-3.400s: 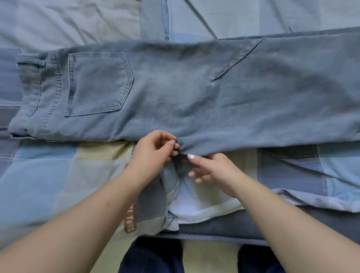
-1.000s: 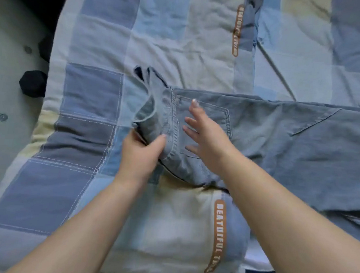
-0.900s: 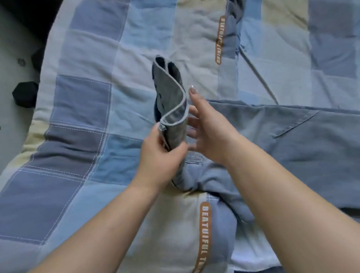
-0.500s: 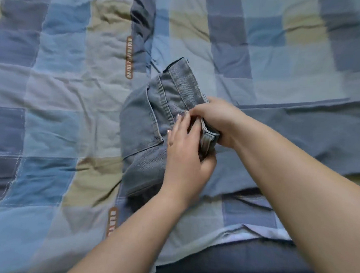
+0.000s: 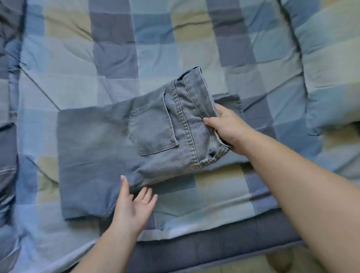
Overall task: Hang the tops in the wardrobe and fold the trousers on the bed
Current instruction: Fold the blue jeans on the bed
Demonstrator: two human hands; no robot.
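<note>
My right hand [image 5: 228, 126] now grips the waistband of the faded blue denim trousers [image 5: 153, 139], folded over their legs on the checked quilted bed [image 5: 138, 39]; my left hand [image 5: 135, 205], spread, rests beside the fold. One fold's made.

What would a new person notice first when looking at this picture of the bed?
First, the faded blue jeans in the middle of the checked quilt, folded over so the waistband and back pocket lie on top. Next, the right hand gripping the waistband end at the fold's right side. The left hand is open, flat at the near edge of the denim.
</note>
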